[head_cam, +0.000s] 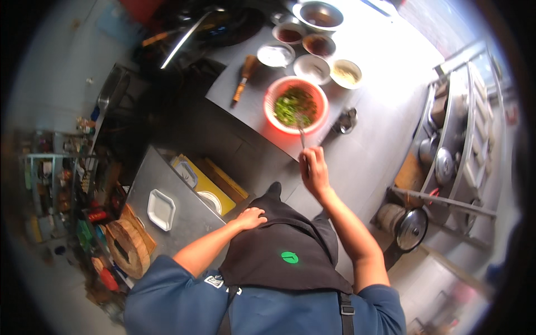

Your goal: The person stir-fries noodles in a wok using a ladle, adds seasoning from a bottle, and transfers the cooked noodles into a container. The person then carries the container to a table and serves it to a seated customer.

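Observation:
My right hand (315, 169) grips the handle of a metal utensil (302, 136), whose far end reaches into a red plastic colander (271, 121). Chopped green vegetables (291, 104) lie in the colander; the utensil's tip is hidden among them. The colander stands near the corner of a metal table (247, 113). My left hand (251, 218) rests against the front of the black apron (280, 243), with nothing visible in it. Left of the colander lies a brush with a banded handle (239, 88).
Several bowls, one with pale contents (346, 74), stand beyond the colander. A white octagonal dish (161, 210) sits on the left counter, near a round wooden chopping block (127, 249). A wok (234, 25) is at the upper left. Metal shelves (452, 138) with pots stand right.

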The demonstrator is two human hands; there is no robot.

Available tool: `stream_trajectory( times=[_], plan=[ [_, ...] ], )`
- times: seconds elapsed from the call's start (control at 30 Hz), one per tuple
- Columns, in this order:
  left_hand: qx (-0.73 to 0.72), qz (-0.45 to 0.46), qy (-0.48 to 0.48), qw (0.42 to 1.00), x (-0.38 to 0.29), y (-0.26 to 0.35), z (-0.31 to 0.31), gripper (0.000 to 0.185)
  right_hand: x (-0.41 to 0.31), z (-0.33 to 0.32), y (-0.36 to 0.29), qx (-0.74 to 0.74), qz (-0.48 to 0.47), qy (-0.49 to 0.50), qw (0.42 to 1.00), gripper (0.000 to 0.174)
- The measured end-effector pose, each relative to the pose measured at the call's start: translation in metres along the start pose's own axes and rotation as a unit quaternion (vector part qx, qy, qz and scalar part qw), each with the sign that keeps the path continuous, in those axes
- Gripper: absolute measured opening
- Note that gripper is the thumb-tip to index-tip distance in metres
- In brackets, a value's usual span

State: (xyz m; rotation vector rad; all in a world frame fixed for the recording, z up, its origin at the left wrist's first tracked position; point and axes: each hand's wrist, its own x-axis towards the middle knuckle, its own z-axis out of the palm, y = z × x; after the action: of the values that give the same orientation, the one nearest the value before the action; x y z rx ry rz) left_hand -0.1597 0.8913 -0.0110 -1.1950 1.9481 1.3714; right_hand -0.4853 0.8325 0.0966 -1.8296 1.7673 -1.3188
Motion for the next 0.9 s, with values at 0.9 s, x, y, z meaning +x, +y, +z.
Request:
stream_trajectory(
  times=[0.9],
  plan=[
    [-0.433, 0.159, 0.130, 0.878, 0.044, -0.062, -0.570, 0.038, 0.483, 0.236, -0.051, -0.027, 0.285, -0.137, 0.948, 0.031]
  ],
)
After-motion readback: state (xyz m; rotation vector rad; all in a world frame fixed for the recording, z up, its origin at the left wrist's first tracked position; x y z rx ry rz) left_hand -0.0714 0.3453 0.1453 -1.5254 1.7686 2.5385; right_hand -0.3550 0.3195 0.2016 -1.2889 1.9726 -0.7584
